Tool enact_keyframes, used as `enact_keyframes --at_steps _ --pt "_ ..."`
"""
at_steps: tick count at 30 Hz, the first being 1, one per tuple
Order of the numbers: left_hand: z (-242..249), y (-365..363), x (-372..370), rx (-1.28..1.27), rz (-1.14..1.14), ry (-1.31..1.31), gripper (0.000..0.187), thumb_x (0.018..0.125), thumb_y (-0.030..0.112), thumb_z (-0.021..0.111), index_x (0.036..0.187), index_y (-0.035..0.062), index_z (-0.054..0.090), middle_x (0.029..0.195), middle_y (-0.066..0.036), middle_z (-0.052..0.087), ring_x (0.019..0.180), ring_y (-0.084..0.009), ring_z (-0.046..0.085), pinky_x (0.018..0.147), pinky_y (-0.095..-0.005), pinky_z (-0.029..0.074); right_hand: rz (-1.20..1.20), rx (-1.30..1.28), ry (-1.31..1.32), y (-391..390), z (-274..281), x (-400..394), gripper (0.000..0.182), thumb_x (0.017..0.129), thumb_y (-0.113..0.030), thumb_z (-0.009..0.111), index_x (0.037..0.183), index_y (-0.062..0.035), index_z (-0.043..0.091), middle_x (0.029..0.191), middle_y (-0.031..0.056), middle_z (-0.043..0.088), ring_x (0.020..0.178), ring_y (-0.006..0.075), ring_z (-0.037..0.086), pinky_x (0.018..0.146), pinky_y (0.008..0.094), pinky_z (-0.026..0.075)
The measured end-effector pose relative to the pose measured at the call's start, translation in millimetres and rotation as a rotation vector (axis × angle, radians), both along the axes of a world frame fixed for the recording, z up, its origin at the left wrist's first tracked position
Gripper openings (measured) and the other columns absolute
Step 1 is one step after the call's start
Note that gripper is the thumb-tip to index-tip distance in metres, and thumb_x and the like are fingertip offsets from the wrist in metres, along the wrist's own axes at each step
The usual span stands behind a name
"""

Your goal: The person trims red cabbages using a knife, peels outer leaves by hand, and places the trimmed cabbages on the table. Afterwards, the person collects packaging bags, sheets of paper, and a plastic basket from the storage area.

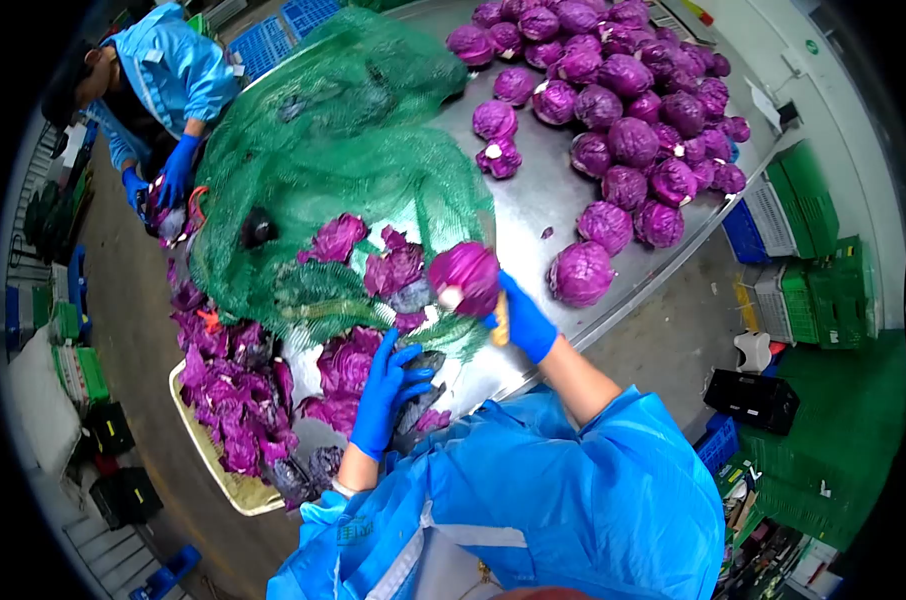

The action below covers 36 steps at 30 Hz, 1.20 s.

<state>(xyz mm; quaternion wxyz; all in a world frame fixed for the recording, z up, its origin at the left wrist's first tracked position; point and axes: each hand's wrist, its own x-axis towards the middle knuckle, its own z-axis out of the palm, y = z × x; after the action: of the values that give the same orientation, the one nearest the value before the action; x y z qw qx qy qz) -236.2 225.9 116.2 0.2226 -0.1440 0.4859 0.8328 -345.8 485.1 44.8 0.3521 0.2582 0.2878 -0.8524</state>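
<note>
My right hand (529,322) is closed at the side of a trimmed red cabbage (463,270), whose pale cut stem faces down and left. A tan handle (500,322) sticks out from the same hand; its blade or head is hidden. My left hand (381,398) has its fingers apart and holds nothing. It is over the table edge beside loose purple outer leaves (348,362). Under and beyond the cabbage lies a green mesh net (373,180), with more torn leaves on it.
Many red cabbages (633,142) are heaped on the metal table (543,222) at the far right. A cream crate (235,488) full of leaves stands at the left. A co-worker in blue (173,62) handles a cabbage across the net. Green crates (803,205) stand at the right.
</note>
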Motion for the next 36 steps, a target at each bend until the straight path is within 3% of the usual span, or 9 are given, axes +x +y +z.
enact_keyframes --at_steps 4,8,12,15,20,25,31,33,36 --pt "-55.7 -0.8 15.0 -0.589 -0.110 0.203 0.049 0.087 0.009 0.070 0.133 0.0047 0.053 0.122 -0.008 0.061 0.100 -0.0151 0.060 0.088 -0.0288 0.050 -0.332 0.268 0.230 105.6 39.8 -83.0 0.047 0.087 -0.064 0.057 0.106 -0.0205 0.060 0.069 0.0021 0.059 0.051 0.0167 0.053 0.042 0.0303 0.041" --pt "-65.7 -5.1 24.5 -1.184 -0.369 0.731 0.060 0.079 0.034 0.074 0.132 0.0124 0.056 0.128 -0.014 0.056 0.118 -0.0357 0.051 0.105 -0.0512 0.035 -0.715 0.366 0.463 194.4 105.5 -197.9 0.031 0.088 -0.059 0.060 0.083 -0.0288 0.057 0.056 -0.0074 0.043 0.042 0.0106 0.038 0.036 0.0270 0.028" --pt "-71.7 -21.7 45.4 -1.501 -0.543 0.711 0.066 0.077 0.048 0.070 0.136 0.0251 0.054 0.147 -0.012 0.041 0.136 -0.0456 0.029 0.110 -0.0685 0.010 -0.530 0.655 0.680 299.8 123.2 -285.4 0.034 0.091 -0.050 0.060 0.080 -0.0174 0.064 0.054 -0.0034 0.039 0.044 0.0117 0.037 0.043 0.0286 0.030" --pt "-122.9 -62.7 76.8 -1.620 -0.462 0.619 0.071 0.074 0.052 0.070 0.139 0.0337 0.050 0.157 -0.007 0.029 0.145 -0.0456 0.010 0.108 -0.0734 -0.004 -0.743 0.775 0.787 154.4 186.9 -263.0 0.034 0.093 -0.040 0.060 0.094 -0.0065 0.066 0.076 0.0026 0.060 0.051 0.0093 0.046 0.045 0.0243 0.033" --pt "-113.7 -156.9 100.9 -1.782 -0.319 0.225 0.076 0.072 0.050 0.071 0.142 0.0382 0.045 0.157 -0.002 0.028 0.143 -0.0447 0.016 0.108 -0.0709 0.017 0.125 0.853 1.320 5.5 197.7 -126.6 0.037 0.098 -0.034 0.052 0.089 0.0009 0.063 0.079 0.0082 0.063 0.057 0.0136 0.055 0.052 0.0255 0.041" --pt "-112.4 -249.6 115.2 -1.968 -0.368 0.106 0.078 0.074 0.047 0.069 0.146 0.0375 0.039 0.156 -0.002 0.030 0.140 -0.0435 0.023 0.108 -0.0666 0.026 0.233 -0.041 1.888 -66.3 210.4 -67.2 0.043 0.099 -0.029 0.051 0.069 -0.0001 0.063 0.073 0.0176 0.065 0.052 0.0238 0.060 0.043 0.0318 0.046" --pt "-88.4 -329.7 100.5 -1.962 -0.305 -0.348 0.073 0.076 0.038 0.070 0.144 0.0350 0.043 0.155 -0.007 0.031 0.137 -0.0446 0.031 0.112 -0.0656 0.018 0.374 -0.436 2.103 -86.9 228.3 -77.5 0.023 0.097 -0.017 0.054 0.088 0.0016 0.064 0.086 0.0221 0.068 0.063 0.0282 0.067 0.053 0.0342 0.052" --pt "-69.9 -343.3 59.8 -1.987 -0.363 -0.641 0.056 0.076 0.023 0.070 0.131 0.0221 0.058 0.138 -0.014 0.051 0.116 -0.0361 0.058 0.100 -0.0528 0.043 0.378 -0.374 2.129 -83.7 220.9 -76.7 0.027 0.097 -0.020 0.055 0.092 0.0033 0.067 0.096 0.0215 0.068 0.068 0.0267 0.065 0.055 0.0335 0.052" --pt "-20.7 -298.1 -20.7 -1.889 0.424 0.153 0.039 0.079 0.012 0.064 0.119 0.0134 0.065 0.112 -0.016 0.065 0.102 -0.0316 0.064 0.088 -0.0397 0.051 0.402 -0.339 2.104 -86.1 214.6 -76.3 0.028 0.096 -0.021 0.056 0.094 0.0039 0.069 0.101 0.0205 0.067 0.070 0.0257 0.065 0.056 0.0327 0.052"
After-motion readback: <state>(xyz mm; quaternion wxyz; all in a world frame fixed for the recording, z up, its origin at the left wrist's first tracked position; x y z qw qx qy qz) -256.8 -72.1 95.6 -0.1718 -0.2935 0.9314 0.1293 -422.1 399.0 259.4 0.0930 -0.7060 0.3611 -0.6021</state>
